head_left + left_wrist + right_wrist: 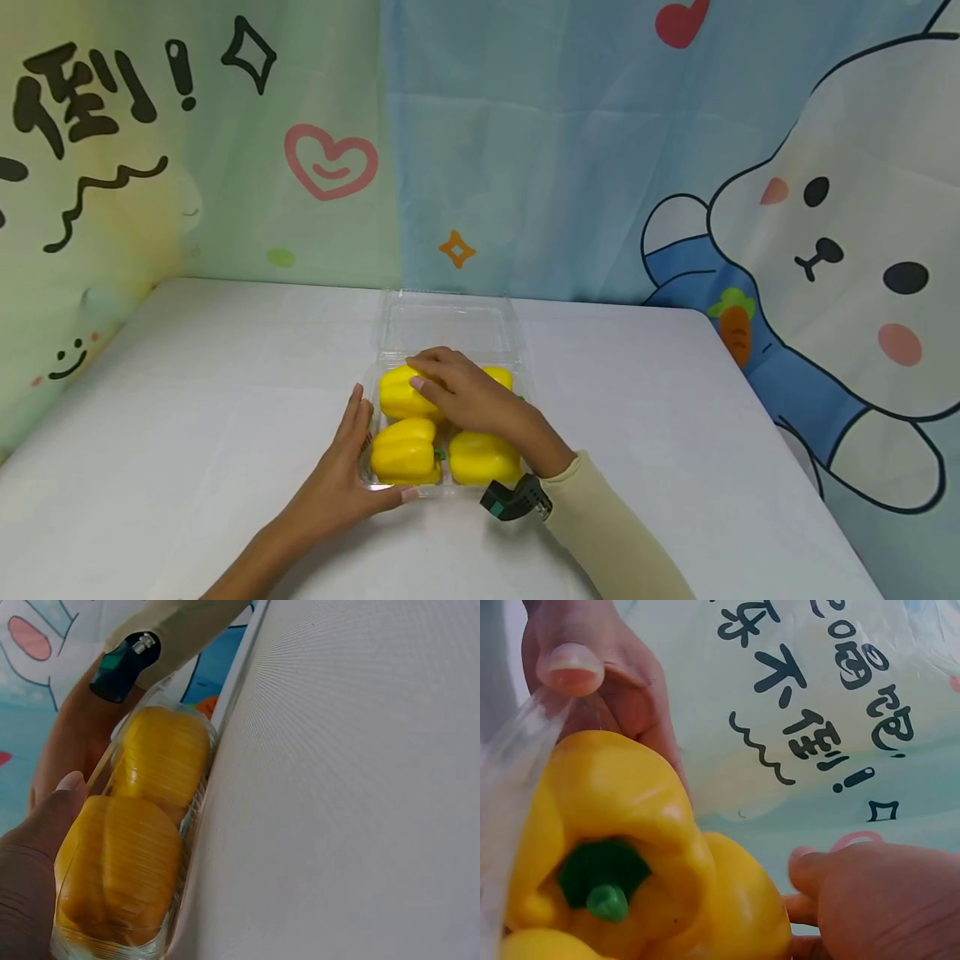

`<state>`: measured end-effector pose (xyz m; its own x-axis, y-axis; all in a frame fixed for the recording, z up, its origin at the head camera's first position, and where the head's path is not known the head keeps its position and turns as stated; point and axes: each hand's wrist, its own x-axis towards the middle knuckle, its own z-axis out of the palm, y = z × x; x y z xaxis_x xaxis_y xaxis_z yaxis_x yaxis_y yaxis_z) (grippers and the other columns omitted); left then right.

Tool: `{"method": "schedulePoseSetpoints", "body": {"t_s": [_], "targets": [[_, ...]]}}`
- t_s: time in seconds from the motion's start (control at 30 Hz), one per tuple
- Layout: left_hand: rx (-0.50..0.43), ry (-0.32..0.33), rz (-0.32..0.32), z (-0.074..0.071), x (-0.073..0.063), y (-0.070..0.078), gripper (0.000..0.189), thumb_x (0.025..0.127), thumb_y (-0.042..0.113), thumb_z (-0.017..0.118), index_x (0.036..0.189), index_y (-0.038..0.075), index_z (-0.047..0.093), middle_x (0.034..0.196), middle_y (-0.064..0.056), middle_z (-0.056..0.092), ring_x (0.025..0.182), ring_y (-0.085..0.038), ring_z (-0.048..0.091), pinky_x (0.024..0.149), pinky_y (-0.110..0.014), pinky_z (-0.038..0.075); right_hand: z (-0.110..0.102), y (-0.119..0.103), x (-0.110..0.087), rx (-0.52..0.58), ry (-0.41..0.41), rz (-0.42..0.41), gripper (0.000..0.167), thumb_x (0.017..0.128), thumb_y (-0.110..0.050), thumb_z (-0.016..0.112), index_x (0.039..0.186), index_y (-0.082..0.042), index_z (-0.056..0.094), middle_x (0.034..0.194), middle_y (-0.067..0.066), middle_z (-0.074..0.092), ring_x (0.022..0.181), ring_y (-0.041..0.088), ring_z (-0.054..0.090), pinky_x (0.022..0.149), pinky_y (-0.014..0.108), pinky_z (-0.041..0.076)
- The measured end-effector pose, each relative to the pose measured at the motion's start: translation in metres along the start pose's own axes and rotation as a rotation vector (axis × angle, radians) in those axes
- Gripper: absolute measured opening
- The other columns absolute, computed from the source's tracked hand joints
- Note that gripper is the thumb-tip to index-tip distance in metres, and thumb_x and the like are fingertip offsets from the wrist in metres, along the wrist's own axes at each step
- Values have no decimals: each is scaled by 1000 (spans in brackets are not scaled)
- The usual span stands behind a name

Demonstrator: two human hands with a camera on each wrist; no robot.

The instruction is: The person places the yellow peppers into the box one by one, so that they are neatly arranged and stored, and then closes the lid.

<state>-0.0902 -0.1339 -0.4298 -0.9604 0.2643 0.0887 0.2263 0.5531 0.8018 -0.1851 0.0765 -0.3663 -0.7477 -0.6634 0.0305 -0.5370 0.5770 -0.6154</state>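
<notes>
A clear plastic clamshell container [431,492] holds several yellow bell peppers. My left hand [341,467] rests against its front left corner, straight fingers along the left side and thumb along the front rim. Reaching over the container, my right hand [480,400] holds the back left bell pepper [397,398] with bent fingers. A front left pepper [403,454] and a front right pepper [483,458] sit nearer me; the back right pepper [498,377] is partly covered by the right hand. In the right wrist view, one pepper shows its green stem [607,885].
The container's clear lid [450,325] stands open at the back, towards the printed cloth backdrop [525,183]. Everything sits on a white table [225,400]. A black device [517,497] is strapped to the right wrist.
</notes>
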Motion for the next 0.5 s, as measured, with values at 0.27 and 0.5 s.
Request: {"method": "schedulePoseSetpoints", "body": {"t_s": [0.27, 0.5], "targets": [[14, -4, -15, 0, 0, 2, 123, 72, 51, 82, 155, 1, 6, 162, -8, -9, 143, -39, 17, 107, -58, 24, -4, 4, -1, -1, 91, 26, 46, 99, -28, 60, 138, -4, 54, 135, 9, 50, 119, 22, 52, 97, 36, 46], [3, -8, -21, 0, 0, 2, 123, 72, 50, 83, 155, 1, 5, 162, -8, -11, 142, -38, 19, 108, -56, 25, -4, 3, -1, -32, 108, 19, 46, 94, -27, 67, 133, -3, 59, 126, 7, 54, 111, 20, 55, 93, 32, 48]]}}
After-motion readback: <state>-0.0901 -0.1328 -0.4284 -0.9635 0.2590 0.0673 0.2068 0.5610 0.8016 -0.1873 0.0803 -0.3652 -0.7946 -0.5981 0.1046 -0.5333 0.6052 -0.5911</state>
